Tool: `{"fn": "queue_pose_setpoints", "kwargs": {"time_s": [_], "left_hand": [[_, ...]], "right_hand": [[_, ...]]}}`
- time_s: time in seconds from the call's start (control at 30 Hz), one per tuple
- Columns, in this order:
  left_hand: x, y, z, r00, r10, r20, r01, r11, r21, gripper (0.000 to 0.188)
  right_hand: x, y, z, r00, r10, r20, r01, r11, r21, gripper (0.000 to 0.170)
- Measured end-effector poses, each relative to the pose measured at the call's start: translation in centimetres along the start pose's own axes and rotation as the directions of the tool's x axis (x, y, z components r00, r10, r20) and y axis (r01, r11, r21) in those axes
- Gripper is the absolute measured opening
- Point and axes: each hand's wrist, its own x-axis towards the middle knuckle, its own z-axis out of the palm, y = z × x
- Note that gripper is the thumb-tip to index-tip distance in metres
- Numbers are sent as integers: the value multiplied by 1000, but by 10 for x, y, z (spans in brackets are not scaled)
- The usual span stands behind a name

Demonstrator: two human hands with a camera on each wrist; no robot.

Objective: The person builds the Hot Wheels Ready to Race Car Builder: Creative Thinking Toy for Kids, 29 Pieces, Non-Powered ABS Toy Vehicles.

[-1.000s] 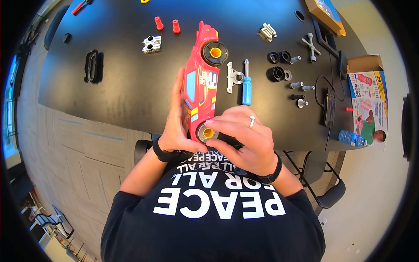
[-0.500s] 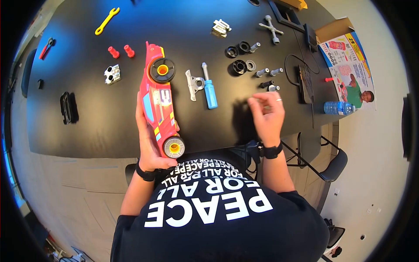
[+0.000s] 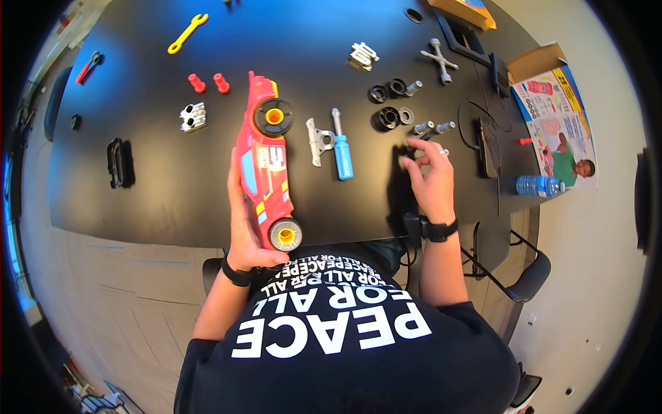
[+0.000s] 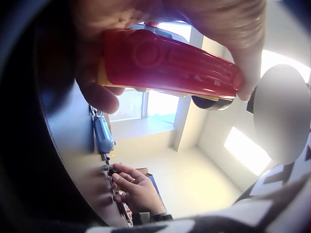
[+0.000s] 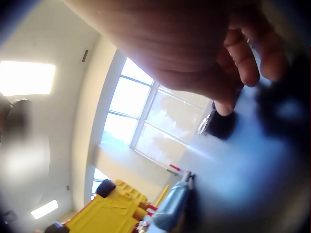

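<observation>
A red toy race car is held up over the table's near edge by my left hand. In the left wrist view the fingers curl round its body and the thumb lies at its end. The far wheel is black with a yellow hub; the near wheel has a grey face and a yellow centre. Over the table at right, my right hand has its thumb and index finger parted, beside grey bolts. Part of the small hardware there is hidden under this hand.
Between the hands lie a blue screwdriver and a grey bracket. Black wheel parts, a cross wrench and a water bottle are at right. Red bolts, silver engine parts and a yellow wrench lie left.
My right hand has left the car's near wheel and moved right, over toward the bolts, with its fingers spreading. My left hand still holds the car. The head view has shifted.
</observation>
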Motion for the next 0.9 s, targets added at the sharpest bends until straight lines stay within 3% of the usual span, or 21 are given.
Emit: {"fn": "queue_pose_setpoints", "kwargs": {"time_s": [0.07,0.1,0.2,0.23,0.3,0.33,0.4,0.53,0.57,0.6,0.67,0.73,0.77,0.83,0.9], "left_hand": [[0,3,1,1000,-22,7,22,1000,14,176],[2,-12,-19,994,35,104,-39,998,44,168],[5,-10,-13,994,19,106,-23,999,38,169],[6,-9,-11,993,16,114,-20,999,39,169],[7,-3,-7,990,2,142,-8,999,43,173],[8,-1,-4,989,4,148,-11,999,44,173],[7,3,1,982,23,187,-37,997,72,178],[5,5,4,962,47,268,-59,998,37,178],[5,5,3,964,50,263,-62,997,38,178],[5,4,2,963,60,263,-74,996,44,178],[6,1,1,962,68,266,-83,996,46,179],[6,-1,-2,981,76,180,-92,993,80,180],[4,-2,-9,984,-4,178,-10,997,76,179],[2,-5,-9,991,-26,134,23,999,24,178],[3,-7,-8,994,-8,113,9,1000,-4,176]], "right_hand": [[-2,-20,-5,986,77,147,-113,960,257,28],[-5,-35,-3,974,100,203,-190,849,494,25],[-6,-94,-15,940,-67,335,-234,589,774,21],[-3,-109,-16,943,-61,329,-232,588,775,21],[9,-133,-14,918,-230,322,-172,500,849,23],[16,-140,-13,921,-230,316,-167,500,850,23],[33,-151,-7,871,-242,428,-278,476,835,23],[51,-154,4,789,-146,597,-391,631,670,21],[49,-154,11,837,-164,522,-306,651,695,19],[47,-152,13,835,-166,524,-306,652,694,19],[44,-146,15,961,-83,264,-152,638,755,17],[42,-121,10,962,-29,272,-207,575,792,16],[39,-105,8,971,36,238,-208,620,756,15],[26,-73,7,976,109,189,-212,671,711,13],[5,-39,5,957,209,-203,-74,848,525,25]]}}
